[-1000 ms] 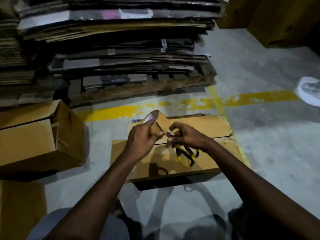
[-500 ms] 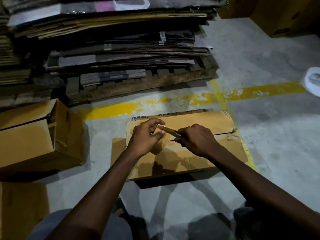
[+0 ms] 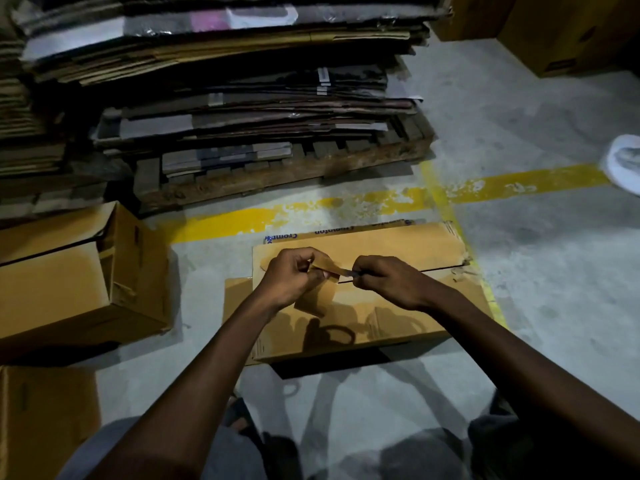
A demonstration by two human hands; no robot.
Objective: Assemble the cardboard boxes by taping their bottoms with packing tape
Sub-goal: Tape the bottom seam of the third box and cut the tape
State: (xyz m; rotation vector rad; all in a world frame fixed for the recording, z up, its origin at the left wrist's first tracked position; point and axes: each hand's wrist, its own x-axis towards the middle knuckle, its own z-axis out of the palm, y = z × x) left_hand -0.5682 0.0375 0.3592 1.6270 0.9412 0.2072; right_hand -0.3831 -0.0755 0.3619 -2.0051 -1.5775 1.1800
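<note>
A flat brown cardboard box (image 3: 398,247) lies on the concrete floor in front of me, flaps closed, a seam running across its top. My left hand (image 3: 291,275) pinches a short strip of brown packing tape (image 3: 330,270) just above that seam. My right hand (image 3: 388,282) is curled at the strip's other end, and a small dark blade tip, apparently scissors, shows at its fingertips. The rest of that tool is hidden in the fist. A loop-shaped shadow falls on the box below the hands. More brown tape hangs under my left hand.
An assembled box (image 3: 69,271) lies on its side at the left, another carton (image 3: 41,420) at the lower left. A pallet stacked with flattened cardboard (image 3: 242,98) stands behind. Yellow floor lines (image 3: 519,183), cartons (image 3: 571,29) at the far right, a white object (image 3: 623,161).
The tape piece came down from an upright hold to lie low over the box seam. The yellow-handled scissors that dangled from my right hand are now tucked out of sight in it.
</note>
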